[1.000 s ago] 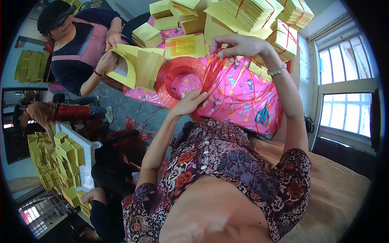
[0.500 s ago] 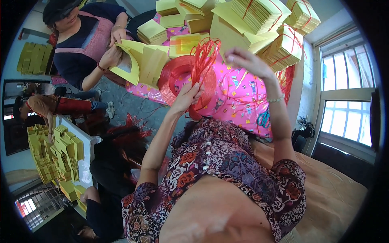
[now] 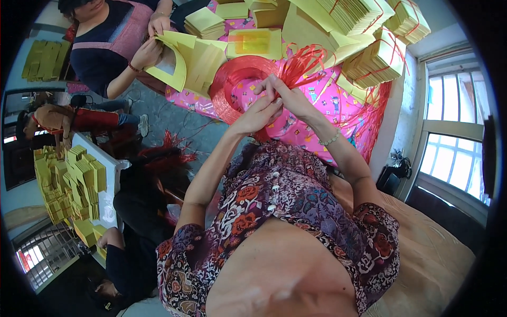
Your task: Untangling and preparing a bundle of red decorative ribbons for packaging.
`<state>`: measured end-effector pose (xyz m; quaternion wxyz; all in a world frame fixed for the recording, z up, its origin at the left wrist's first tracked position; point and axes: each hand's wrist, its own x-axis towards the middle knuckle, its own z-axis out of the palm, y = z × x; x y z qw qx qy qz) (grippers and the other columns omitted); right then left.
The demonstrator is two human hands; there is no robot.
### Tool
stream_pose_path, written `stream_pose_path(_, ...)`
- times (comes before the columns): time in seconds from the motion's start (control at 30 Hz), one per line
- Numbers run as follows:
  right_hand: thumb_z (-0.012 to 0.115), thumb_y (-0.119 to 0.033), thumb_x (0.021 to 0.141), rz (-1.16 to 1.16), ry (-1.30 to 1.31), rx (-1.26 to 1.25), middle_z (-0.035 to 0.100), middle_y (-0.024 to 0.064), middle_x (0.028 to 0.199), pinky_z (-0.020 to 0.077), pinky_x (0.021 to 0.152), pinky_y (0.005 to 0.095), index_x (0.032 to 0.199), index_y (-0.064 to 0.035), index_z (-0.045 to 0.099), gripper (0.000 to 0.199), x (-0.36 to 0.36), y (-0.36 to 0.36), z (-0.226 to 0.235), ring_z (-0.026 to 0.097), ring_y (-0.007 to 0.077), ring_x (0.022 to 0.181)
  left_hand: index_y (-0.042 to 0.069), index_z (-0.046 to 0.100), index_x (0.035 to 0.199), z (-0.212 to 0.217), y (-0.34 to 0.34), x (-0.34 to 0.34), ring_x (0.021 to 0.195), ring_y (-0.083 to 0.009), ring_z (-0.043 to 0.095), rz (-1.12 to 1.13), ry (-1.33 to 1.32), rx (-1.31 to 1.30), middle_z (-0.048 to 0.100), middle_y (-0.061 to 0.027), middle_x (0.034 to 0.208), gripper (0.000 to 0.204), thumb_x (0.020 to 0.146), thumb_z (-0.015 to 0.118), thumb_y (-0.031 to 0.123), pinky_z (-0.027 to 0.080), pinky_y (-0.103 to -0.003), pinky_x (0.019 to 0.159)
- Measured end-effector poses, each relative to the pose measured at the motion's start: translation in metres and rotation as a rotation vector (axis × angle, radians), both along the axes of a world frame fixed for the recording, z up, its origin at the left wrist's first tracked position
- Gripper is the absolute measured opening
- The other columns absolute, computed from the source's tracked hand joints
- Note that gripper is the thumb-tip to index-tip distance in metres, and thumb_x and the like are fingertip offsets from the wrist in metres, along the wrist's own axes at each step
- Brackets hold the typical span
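My hands meet over the table in the middle of the view. My left hand (image 3: 255,115) is closed round the lower end of a looped bundle of red plastic strands (image 3: 309,66). Against it, the fingers of my right hand (image 3: 288,98) close on the same bundle just above. The strands fan out beyond my knuckles toward the far right; their lower end is hidden in my fingers. Just left of them lies a large ring-shaped coil of red plastic twine (image 3: 219,91), partly behind my left hand.
Red-tied yellow card stacks (image 3: 372,61) stand at the far right of the pink patterned table cover (image 3: 311,140). Loose red strands (image 3: 376,119) hang at its right edge. At far left, a co-worker's hands (image 3: 148,53) hold a folded yellow card piece (image 3: 177,68). Another table (image 3: 112,179) bears yellow pieces.
My right hand has come down and left from the card stacks to join my left hand at the bundle. The bundle now leans to the right instead of pointing away from me.
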<state>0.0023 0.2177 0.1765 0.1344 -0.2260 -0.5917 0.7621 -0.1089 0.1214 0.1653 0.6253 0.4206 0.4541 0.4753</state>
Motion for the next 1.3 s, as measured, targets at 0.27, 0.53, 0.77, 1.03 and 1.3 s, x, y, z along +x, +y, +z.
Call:
stream_pose_path(0.27,0.029,-0.037,0.097,-0.354,0.102,0.177,0.050,0.0054,0.075,0.0396,0.081,0.0339,0.069,-0.0060,0.043,0.044,0.025,0.029,0.041,0.049,0.0179,0.078,0.003,0.048,0.096,-0.010,-0.012,-0.015,0.064,-0.0046,0.041,-0.223,0.208,0.100,0.043,0.0041,0.070,0.024,0.095,0.042,0.026,0.035,-0.021,0.056)
stream_pose_path(0.53,0.037,-0.028,0.096,-0.719,0.379,-0.166,0.044,0.0016,0.066,0.0406,0.081,0.0378,0.064,-0.0123,0.036,0.037,0.152,0.143,0.054,0.050,0.0194,0.075,0.005,0.049,0.086,-0.026,-0.044,-0.068,0.062,-0.0057,0.043,-0.449,0.026,-0.137,0.045,0.0033,0.069,0.025,0.096,0.040,0.026,0.037,-0.020,0.057)
stream_pose_path(0.77,0.042,-0.047,0.091,-0.531,-0.219,-0.329,0.060,0.0089,0.090,0.0489,0.070,0.0354,0.086,-0.0064,0.056,0.043,0.196,0.136,-0.015,0.059,0.0200,0.083,0.009,0.051,0.086,-0.028,-0.046,-0.088,0.062,-0.0032,0.042,-0.436,0.236,-0.311,0.044,0.0043,0.070,0.026,0.095,0.040,0.030,0.036,-0.019,0.055)
stream_pose_path(1.03,0.064,-0.048,0.075,0.232,-1.070,0.934,0.063,0.0150,0.083,0.0474,0.076,0.0389,0.084,-0.0001,0.061,0.049,0.121,0.053,0.035,0.060,0.0312,0.081,0.000,0.051,0.089,-0.006,-0.027,-0.082,0.073,-0.0242,0.056,-0.408,0.856,0.024,0.056,-0.0130,0.078,0.026,0.092,0.043,0.025,0.043,-0.035,0.066)
stream_pose_path(1.3,0.054,-0.036,0.086,0.302,-0.146,1.231,0.058,0.0205,0.090,0.0447,0.080,0.0429,0.110,-0.0015,0.046,0.043,0.009,-0.010,0.010,0.055,0.0366,0.091,0.001,0.050,0.093,0.021,-0.005,-0.062,0.080,-0.0325,0.058,-0.479,0.944,0.117,0.057,-0.0188,0.082,0.027,0.091,0.043,0.026,0.044,-0.040,0.070)
